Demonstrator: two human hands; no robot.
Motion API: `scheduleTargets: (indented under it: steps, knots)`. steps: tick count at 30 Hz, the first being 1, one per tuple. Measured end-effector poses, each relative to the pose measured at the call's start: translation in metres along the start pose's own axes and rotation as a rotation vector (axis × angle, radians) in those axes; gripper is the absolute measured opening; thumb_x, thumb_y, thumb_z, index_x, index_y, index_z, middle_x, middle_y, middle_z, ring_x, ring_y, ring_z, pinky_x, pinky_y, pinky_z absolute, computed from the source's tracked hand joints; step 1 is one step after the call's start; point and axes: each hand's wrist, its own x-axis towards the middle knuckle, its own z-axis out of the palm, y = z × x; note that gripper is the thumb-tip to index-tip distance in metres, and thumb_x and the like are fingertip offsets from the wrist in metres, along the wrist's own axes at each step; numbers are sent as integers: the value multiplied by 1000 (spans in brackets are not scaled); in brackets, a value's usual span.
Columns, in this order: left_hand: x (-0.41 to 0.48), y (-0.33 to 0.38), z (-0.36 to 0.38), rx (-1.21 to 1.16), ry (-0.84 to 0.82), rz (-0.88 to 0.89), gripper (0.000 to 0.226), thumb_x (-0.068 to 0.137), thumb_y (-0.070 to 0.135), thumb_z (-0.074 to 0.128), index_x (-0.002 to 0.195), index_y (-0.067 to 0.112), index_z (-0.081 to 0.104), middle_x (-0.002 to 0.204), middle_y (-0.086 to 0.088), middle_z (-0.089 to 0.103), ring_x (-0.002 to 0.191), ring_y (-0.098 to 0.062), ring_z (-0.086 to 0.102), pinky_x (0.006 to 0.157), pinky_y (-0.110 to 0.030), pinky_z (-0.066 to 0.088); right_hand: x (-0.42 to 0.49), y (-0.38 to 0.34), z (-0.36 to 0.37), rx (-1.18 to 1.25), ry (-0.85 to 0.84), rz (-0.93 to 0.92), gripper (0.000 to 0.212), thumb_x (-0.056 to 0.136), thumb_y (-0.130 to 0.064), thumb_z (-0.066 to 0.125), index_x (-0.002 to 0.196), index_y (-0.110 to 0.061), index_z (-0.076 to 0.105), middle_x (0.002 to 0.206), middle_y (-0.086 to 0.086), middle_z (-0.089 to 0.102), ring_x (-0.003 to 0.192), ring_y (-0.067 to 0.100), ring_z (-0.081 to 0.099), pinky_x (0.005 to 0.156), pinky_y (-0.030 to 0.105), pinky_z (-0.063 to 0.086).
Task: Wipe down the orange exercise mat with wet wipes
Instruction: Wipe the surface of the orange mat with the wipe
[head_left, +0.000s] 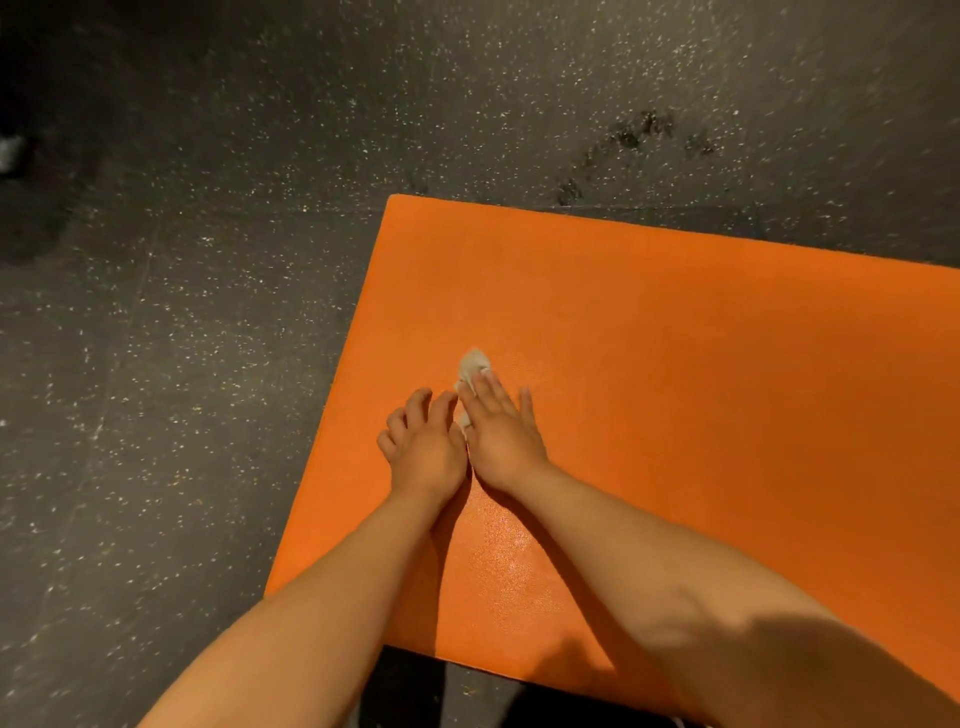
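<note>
Your right hand (501, 431) presses flat on the wet wipe (474, 362), left hand (423, 441) arched alongside, touching it, near the orange exercise mat (675, 364)'s left edge. Bunched up like that, the wipe may skip patches.

The floor (182, 312) is dark, speckled with white. An orange mat (675, 389) lies flat on it.

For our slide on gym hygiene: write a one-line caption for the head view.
The right hand presses a wet wipe flat on the orange mat; the left hand rests alongside.
</note>
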Motion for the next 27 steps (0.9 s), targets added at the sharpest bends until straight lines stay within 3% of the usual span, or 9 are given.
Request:
scheduleTargets:
  steps: [3, 7, 9, 12, 15, 19, 24, 27]
  knots:
    - [5, -9, 1, 40, -19, 26, 55, 103, 39, 41, 155, 39, 26, 169, 2, 3, 150, -29, 7, 116, -50, 10, 2, 7, 2, -65, 63, 0, 63, 106, -26, 35, 163, -26, 6, 170, -3, -8, 154, 11, -18, 122, 49, -15]
    - [7, -14, 4, 66, -63, 41, 56, 105, 47, 33, 158, 42, 15, 169, 6, -4, 151, -26, 0, 117, -50, 5, -2, 52, -16, -11, 247, 428, 64, 107, -25, 27, 162, -19, -3, 168, 1, -16, 153, 15, -22, 121, 50, -14]
    - [9, -17, 4, 65, -29, 48, 56, 104, 48, 35, 157, 43, 19, 169, 7, 1, 150, -26, 5, 115, -50, 8, -1, 55, -18, -4, 268, 527, 65, 107, -24, 27, 162, -17, -6, 168, 2, -19, 153, 16, -22, 121, 50, -14]
    - [14, -20, 4, 64, 16, 59, 55, 104, 45, 35, 157, 41, 20, 169, 7, 3, 146, -28, 14, 113, -51, 14, 13, 23, -9, -30, 240, 391, 63, 107, -26, 27, 162, -17, -4, 168, 1, -16, 153, 16, -21, 121, 52, -12]
    - [21, -18, 5, 91, -24, 141, 53, 106, 47, 25, 158, 42, 12, 168, 11, -9, 146, -25, 8, 112, -50, 13, 29, -13, 1, -29, 117, 178, 66, 107, -29, 30, 162, -21, -4, 168, -2, -18, 153, 13, -23, 124, 53, -9]
    - [27, -18, 6, 83, -15, 135, 54, 106, 45, 27, 158, 41, 15, 168, 12, -3, 147, -22, 9, 111, -49, 14, 28, -2, -5, -84, 101, 97, 62, 109, -31, 28, 163, -27, -1, 169, -6, -12, 153, 10, -20, 122, 49, -15]
    - [25, -20, 8, 50, 2, 137, 54, 105, 44, 31, 157, 43, 17, 168, 14, 0, 145, -20, 10, 111, -47, 12, 7, 50, -21, -9, 260, 515, 63, 108, -28, 26, 162, -26, -4, 168, -5, -16, 153, 12, -22, 122, 53, -13]
    - [29, -20, 8, 17, 20, 144, 53, 103, 41, 39, 154, 40, 28, 167, 10, 14, 140, -22, 18, 108, -47, 16, 13, 42, -22, 20, 248, 539, 64, 107, -25, 28, 162, -21, -4, 168, -1, -17, 153, 14, -23, 122, 51, -15]
